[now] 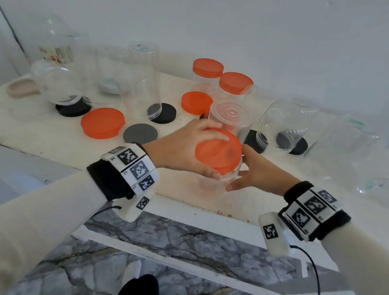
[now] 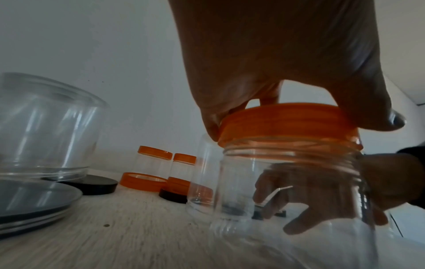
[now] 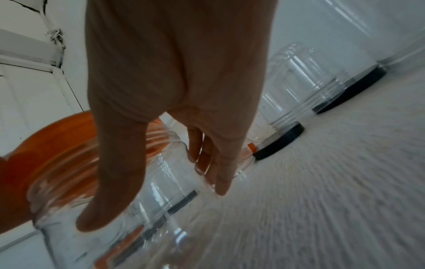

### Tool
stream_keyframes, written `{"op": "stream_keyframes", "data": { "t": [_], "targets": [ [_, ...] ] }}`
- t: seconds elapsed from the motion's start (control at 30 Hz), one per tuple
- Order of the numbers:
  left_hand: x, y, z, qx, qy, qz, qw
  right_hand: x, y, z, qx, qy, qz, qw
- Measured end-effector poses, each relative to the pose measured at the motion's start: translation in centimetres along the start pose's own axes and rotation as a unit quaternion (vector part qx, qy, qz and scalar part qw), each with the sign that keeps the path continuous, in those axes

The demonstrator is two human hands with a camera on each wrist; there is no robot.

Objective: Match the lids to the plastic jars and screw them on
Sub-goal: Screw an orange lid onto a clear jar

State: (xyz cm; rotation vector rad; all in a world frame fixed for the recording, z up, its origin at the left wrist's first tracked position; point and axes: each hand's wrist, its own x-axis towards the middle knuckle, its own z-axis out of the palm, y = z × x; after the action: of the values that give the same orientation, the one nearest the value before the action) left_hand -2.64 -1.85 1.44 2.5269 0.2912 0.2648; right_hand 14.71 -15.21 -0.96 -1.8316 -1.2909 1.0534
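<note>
Orange round plastic lid (image 1: 218, 149) seated on mouth of clear plastic jar (image 1: 218, 180), near front edge of white table (image 1: 47, 138). Left hand (image 1: 184, 148) clamped over lid from above, fingers (image 2: 377, 112) curled round rim. Right hand (image 1: 257, 174) wrapped round jar wall, thumb (image 3: 110, 191) across front, fingers (image 3: 220, 163) behind.
</note>
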Motion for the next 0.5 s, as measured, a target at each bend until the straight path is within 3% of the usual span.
{"op": "stream_keyframes", "data": {
  "t": [0.17,0.5],
  "targets": [
    [0.48,0.54,0.64,0.046,-0.013,0.027,0.998,-0.03,-0.03,0.05,0.005,0.009,-0.004,1.0],
    [0.52,-0.11,0.51,0.003,-0.039,0.023,0.999,-0.12,-0.07,-0.15,-0.042,-0.01,-0.003,0.999]
  ]
}}
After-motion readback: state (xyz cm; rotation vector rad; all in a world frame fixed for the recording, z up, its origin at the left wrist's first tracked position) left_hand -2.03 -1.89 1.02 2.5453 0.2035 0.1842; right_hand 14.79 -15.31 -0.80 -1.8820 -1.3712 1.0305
